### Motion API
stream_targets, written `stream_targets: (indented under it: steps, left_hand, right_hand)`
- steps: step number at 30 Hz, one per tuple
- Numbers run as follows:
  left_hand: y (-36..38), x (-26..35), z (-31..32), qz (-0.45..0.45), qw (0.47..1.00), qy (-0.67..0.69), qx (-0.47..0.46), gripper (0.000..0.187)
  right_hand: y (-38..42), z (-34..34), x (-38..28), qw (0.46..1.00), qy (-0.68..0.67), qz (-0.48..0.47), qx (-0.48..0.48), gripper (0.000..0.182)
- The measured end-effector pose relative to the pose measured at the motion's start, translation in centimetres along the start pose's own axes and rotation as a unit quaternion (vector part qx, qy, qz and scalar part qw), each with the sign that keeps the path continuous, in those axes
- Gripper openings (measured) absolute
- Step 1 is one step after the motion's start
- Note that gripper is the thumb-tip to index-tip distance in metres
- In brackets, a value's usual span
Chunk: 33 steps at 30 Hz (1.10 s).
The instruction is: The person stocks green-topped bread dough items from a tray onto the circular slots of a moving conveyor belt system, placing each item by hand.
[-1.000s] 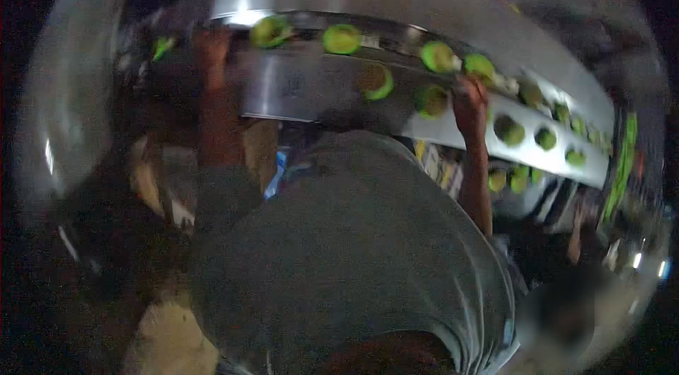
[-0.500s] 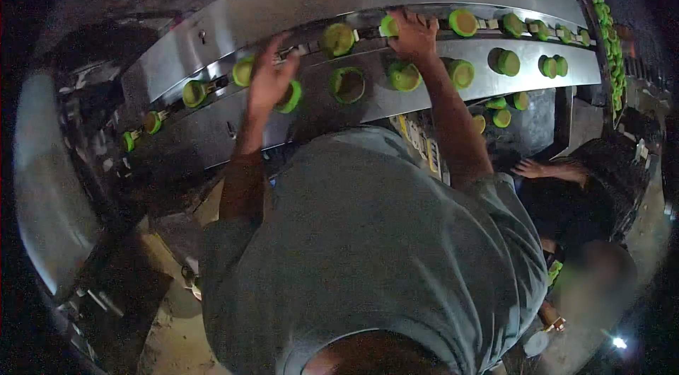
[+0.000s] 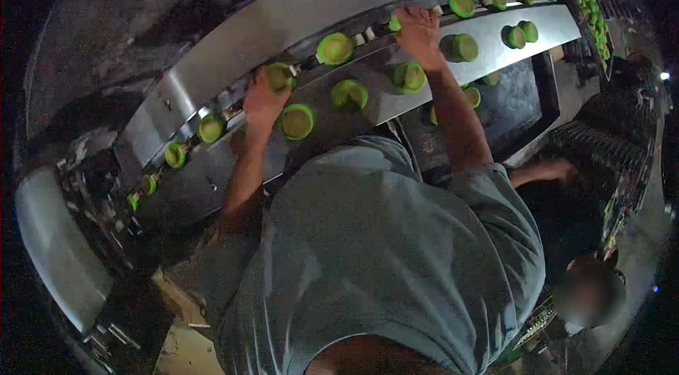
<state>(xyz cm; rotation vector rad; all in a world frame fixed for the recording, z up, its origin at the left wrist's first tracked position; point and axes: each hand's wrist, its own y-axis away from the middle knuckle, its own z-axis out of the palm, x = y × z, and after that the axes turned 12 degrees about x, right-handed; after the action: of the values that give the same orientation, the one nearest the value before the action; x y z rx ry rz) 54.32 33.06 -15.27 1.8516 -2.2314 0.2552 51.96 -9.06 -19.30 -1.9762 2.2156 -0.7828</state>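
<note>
My left hand (image 3: pixel 264 100) is at the conveyor track, its fingers closed around a green-rimmed round piece with a brownish face (image 3: pixel 281 76). Farther right along the same track, my right hand (image 3: pixel 419 37) has its fingers bent over another green round piece (image 3: pixel 395 22), which is mostly hidden by them. Between the hands, a similar piece (image 3: pixel 334 49) sits on the track. On the metal ledge nearer my body lie more of these pieces, among them one below my left hand (image 3: pixel 297 122) and one below my right wrist (image 3: pixel 410 77).
A curved metal panel (image 3: pixel 233 39) backs the track. At the upper right stands a row of many green pieces (image 3: pixel 583 0). Below the ledge is a dark tray (image 3: pixel 520 102). Another person's arm (image 3: pixel 544 171) reaches in at the right.
My left hand, spread above the track before, has closed on a round piece. My right hand stays over its piece. The view has tilted, and the pieces appear shifted along the track.
</note>
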Motion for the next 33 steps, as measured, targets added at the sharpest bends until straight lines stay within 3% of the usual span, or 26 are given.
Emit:
stream_targets:
  steps: [1, 3, 4, 6, 7, 9, 10, 12, 13, 15, 17, 19, 20, 21, 23, 25, 26, 28, 29, 30, 31, 33]
  left_hand:
    - [-0.2, -0.7, 0.4, 0.008, 1.000, 0.011, -0.013, 0.090]
    - [-0.6, -1.5, 0.7, 0.021, 0.999, 0.022, -0.025, 0.090]
    - [-0.7, -1.6, 0.5, 0.034, 0.999, 0.007, -0.036, 0.090]
    - [-0.4, -1.9, 0.3, 0.050, 0.998, -0.009, -0.043, 0.091]
    - [0.0, -1.9, 0.2, 0.042, 0.999, 0.023, -0.023, 0.089]
    - [1.0, -2.0, -0.3, 0.036, 0.998, 0.053, -0.002, 0.088]
    - [1.6, -1.8, -0.7, 0.033, 0.997, 0.062, 0.032, 0.084]
    - [2.5, -1.7, -1.4, 0.037, 0.994, 0.077, 0.068, 0.081]
    - [3.1, -2.5, -1.4, 0.043, 0.990, 0.115, 0.077, 0.076]
    - [4.8, -2.7, -2.9, 0.013, 0.985, 0.161, 0.063, 0.067]
    - [6.5, -3.4, -3.6, -0.019, 0.984, 0.170, 0.040, 0.064]
    - [7.8, -6.1, -1.9, -0.006, 0.971, 0.223, 0.082, 0.063]
    - [8.3, -6.6, -1.8, -0.001, 0.966, 0.241, 0.095, 0.062]
    - [8.6, -6.3, -2.7, -0.004, 0.973, 0.210, 0.100, 0.062]
    - [9.9, -6.6, -2.9, -0.034, 0.974, 0.187, 0.121, 0.063]
    - [10.8, -7.3, -3.3, -0.058, 0.969, 0.197, 0.137, 0.063]
    - [11.1, -7.7, -3.9, -0.120, 0.969, 0.189, 0.107, 0.064]
    - [11.9, -8.7, -4.2, -0.181, 0.964, 0.178, 0.075, 0.065]
    - [12.4, -10.3, -4.1, -0.133, 0.983, 0.093, 0.081, 0.065]
    - [12.7, -11.1, -3.9, -0.085, 0.993, 0.006, 0.086, 0.065]
    - [13.1, -10.7, -4.0, -0.088, 0.992, 0.004, 0.085, 0.065]
    - [14.1, -9.7, -4.3, -0.073, 0.969, 0.160, 0.175, 0.061]
  right_hand:
    - [-0.2, -0.3, 0.7, 0.999, 0.026, -0.019, 0.004, 0.055]
    - [-0.2, -1.2, 2.1, 0.992, -0.104, -0.065, 0.028, 0.055]
    - [-0.8, -1.4, 2.9, 0.993, -0.101, -0.061, 0.030, 0.055]
    - [-2.0, -1.5, 4.7, 0.953, -0.273, 0.113, -0.066, 0.049]
    - [-2.8, -1.2, 6.4, 0.953, -0.273, 0.114, -0.063, 0.049]
    - [-4.0, -0.4, 10.1, 0.948, -0.144, 0.254, -0.130, 0.052]
    - [-3.5, 1.1, 11.2, 0.947, -0.144, 0.258, -0.128, 0.052]
    - [-2.7, 3.1, 13.0, 0.970, 0.017, 0.243, -0.029, 0.052]
    - [-3.0, 3.2, 14.1, 0.968, 0.023, 0.247, -0.025, 0.052]
    - [-3.4, 3.4, 15.8, 0.966, -0.035, 0.189, -0.171, 0.053]
    - [-4.0, 3.0, 17.1, 0.972, -0.023, 0.152, -0.176, 0.053]
    - [-4.3, 3.5, 18.7, 0.979, -0.008, 0.068, -0.194, 0.053]
    - [-4.3, 4.8, 20.6, 0.978, -0.006, 0.070, -0.195, 0.053]
    - [-4.0, 7.2, 23.3, 0.971, -0.124, 0.141, -0.147, 0.051]
    - [-4.4, 8.2, 25.8, 0.944, -0.237, 0.210, -0.093, 0.048]
    - [-4.8, 6.2, 26.7, 0.918, -0.078, 0.375, -0.097, 0.048]
    - [-4.5, 7.9, 27.7, 0.915, -0.067, 0.382, -0.109, 0.056]
    - [-3.3, 11.0, 28.3, 0.932, -0.024, 0.338, -0.130, 0.059]
    - [-3.2, 11.9, 28.5, 0.944, 0.019, 0.291, -0.153, 0.063]
    - [-4.3, 11.5, 28.6, 0.933, -0.024, 0.296, -0.202, 0.060]
    - [-3.6, 12.5, 29.2, 0.934, -0.026, 0.293, -0.203, 0.060]
    - [-1.9, 14.2, 30.6, 0.982, -0.091, 0.153, -0.055, 0.051]
